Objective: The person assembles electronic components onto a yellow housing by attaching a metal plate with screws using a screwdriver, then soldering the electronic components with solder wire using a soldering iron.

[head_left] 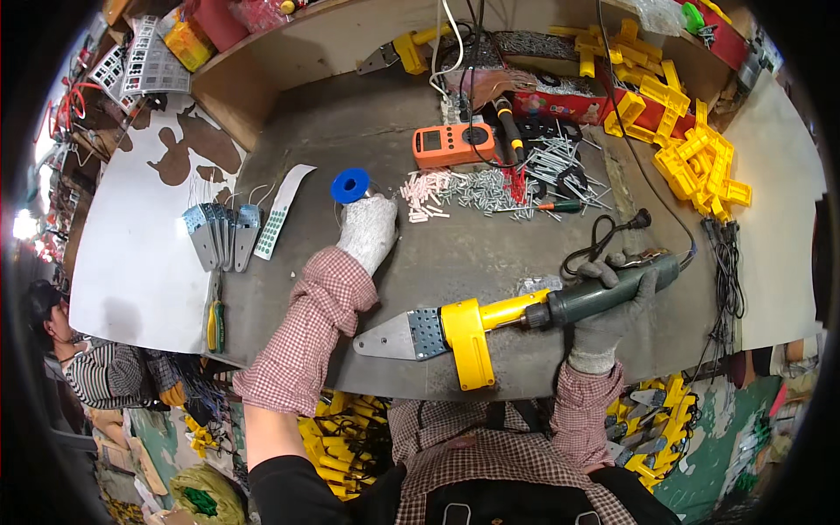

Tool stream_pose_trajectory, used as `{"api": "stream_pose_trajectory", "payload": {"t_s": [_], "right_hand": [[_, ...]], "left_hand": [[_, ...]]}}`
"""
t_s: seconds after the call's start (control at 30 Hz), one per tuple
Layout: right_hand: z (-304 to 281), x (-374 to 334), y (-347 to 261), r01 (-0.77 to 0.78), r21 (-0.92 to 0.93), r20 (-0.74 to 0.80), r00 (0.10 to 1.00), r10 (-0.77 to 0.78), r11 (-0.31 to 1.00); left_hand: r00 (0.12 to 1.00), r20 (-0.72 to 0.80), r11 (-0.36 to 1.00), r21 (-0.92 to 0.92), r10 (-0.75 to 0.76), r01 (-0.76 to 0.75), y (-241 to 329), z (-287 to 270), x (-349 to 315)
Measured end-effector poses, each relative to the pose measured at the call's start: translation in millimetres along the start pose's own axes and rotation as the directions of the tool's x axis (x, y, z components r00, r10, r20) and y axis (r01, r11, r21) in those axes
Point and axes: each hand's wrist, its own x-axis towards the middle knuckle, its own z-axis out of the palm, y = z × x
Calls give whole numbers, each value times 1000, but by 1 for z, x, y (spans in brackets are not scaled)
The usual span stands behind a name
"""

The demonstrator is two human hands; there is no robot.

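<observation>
My left hand (367,232), in a white knit glove, is closed against the near side of a blue-flanged spool of silvery wire (352,185); its fingertips are hidden. A dark green corded power screwdriver (612,293) lies in the grip of my right hand (608,324), which wears a grey glove. The screwdriver's nose meets the end of a yellow handle (516,308). That handle belongs to a heating tool lying on the bench, with a yellow bracket (468,341) and a pointed metal plate (389,337).
Screws (490,191) and pink sleeves (420,194) lie beside an orange meter (451,144). Yellow plastic parts (700,166) heap at the right. Perforated metal plates (219,232) and green-handled pliers (215,324) lie left. A black cord (661,192) hangs over the bench. A person (96,367) sits far left.
</observation>
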Motion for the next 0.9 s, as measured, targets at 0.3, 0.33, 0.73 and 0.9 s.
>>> {"api": "stream_pose_trajectory", "payload": {"t_s": [0.3, 0.33, 0.73, 0.9], "right_hand": [[0, -3, 9, -23, -43, 64, 998, 26, 999], [-2, -4, 10, -35, -2, 111, 993, 35, 999], [-3, -15, 16, 18, 31, 34, 999, -19, 999], [-1, -16, 21, 32, 3, 51, 998, -32, 999]], "left_hand": [[951, -249, 524, -843, -181, -121, 84, -9, -164], [949, -225, 523, -848, -222, -78, 87, 0, -169], [923, -339, 459, -859, -181, -226, 84, 17, -168], [934, -328, 441, -865, -139, -238, 80, 17, -166]]}}
